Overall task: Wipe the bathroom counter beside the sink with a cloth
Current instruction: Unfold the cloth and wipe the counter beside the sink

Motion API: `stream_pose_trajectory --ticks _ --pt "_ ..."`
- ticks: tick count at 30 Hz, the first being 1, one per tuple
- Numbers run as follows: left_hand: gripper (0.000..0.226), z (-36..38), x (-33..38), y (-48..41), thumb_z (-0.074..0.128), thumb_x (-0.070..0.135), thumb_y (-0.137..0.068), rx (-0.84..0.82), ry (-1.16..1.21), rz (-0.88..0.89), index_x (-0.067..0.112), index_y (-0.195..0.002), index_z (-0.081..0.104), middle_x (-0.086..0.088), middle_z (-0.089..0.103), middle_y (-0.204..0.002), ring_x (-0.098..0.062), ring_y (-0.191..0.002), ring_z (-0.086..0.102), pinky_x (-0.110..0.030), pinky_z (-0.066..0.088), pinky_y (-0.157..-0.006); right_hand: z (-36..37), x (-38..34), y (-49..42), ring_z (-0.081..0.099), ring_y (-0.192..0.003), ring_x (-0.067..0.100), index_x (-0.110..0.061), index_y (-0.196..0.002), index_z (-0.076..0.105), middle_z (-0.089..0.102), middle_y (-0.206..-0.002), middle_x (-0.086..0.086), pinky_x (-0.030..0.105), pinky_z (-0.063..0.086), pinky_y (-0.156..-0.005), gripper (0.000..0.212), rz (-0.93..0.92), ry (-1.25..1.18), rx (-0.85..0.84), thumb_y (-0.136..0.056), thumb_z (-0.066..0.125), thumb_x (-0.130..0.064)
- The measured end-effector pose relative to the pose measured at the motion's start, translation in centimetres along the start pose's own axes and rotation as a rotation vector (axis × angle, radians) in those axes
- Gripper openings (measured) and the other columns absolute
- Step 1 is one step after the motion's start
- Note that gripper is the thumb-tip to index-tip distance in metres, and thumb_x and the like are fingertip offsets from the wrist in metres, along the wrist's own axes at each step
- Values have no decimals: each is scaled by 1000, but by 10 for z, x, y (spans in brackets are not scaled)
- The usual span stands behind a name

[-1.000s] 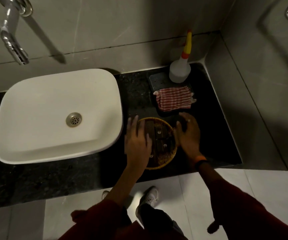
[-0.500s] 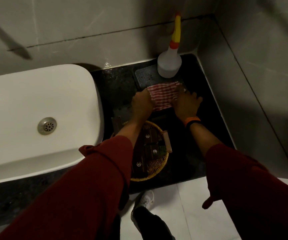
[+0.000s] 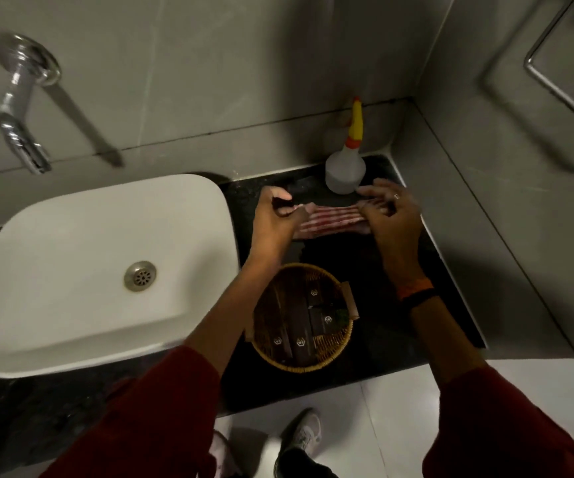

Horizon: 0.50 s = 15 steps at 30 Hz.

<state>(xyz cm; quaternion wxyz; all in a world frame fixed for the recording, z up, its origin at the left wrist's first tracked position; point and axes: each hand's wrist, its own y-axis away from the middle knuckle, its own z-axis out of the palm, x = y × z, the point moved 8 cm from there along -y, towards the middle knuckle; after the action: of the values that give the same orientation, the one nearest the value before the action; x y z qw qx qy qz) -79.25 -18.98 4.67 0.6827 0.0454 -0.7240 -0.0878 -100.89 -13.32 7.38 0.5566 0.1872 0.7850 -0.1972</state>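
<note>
A red-and-white checked cloth [image 3: 332, 220] is stretched between my two hands just above the black counter [image 3: 433, 270], to the right of the white sink [image 3: 82, 270]. My left hand [image 3: 275, 215] pinches the cloth's left end. My right hand [image 3: 390, 212] grips its right end, fingers curled. The cloth hangs folded, its lower edge near the counter; whether it touches is unclear.
A round wicker basket [image 3: 342, 343] with several dark sachets sits at the counter's front, under my forearms. A white spray bottle with yellow nozzle [image 3: 345, 169] stands in the back corner. Grey tiled walls close the back and right. A chrome tap [image 3: 20, 112] juts over the sink.
My hands left the basket, reached back to the cloth lying on the counter, took its two ends and lifted it off the surface.
</note>
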Motion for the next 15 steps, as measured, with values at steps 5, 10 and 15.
stream_pose_trajectory --ticks 5,10,15 --pt "19 -65 37 46 74 18 -89 -101 125 -5 16 -108 76 -9 79 -105 -25 -100 75 -48 60 -95 30 -63 51 72 -107 17 -6 -112 72 75 -112 8 41 59 -98 23 33 -119 -211 -92 65 1" --pt "47 -170 58 98 77 -1 -79 -231 161 38 22 -119 69 4 79 -108 -13 -102 74 -24 60 -87 92 -122 126 72 -111 14 -13 -125 65 75 -118 3 31 61 -94 49 18 -256 -549 -87 61 17" --pt "40 -317 50 148 80 -3 -78 -61 -21 138 31 -99 76 13 80 -91 -6 -87 74 -19 60 -86 176 -171 212 79 -88 22 -20 -102 79 82 -94 4 32 64 -80 28 -14 -286 -432 -87 68 1"
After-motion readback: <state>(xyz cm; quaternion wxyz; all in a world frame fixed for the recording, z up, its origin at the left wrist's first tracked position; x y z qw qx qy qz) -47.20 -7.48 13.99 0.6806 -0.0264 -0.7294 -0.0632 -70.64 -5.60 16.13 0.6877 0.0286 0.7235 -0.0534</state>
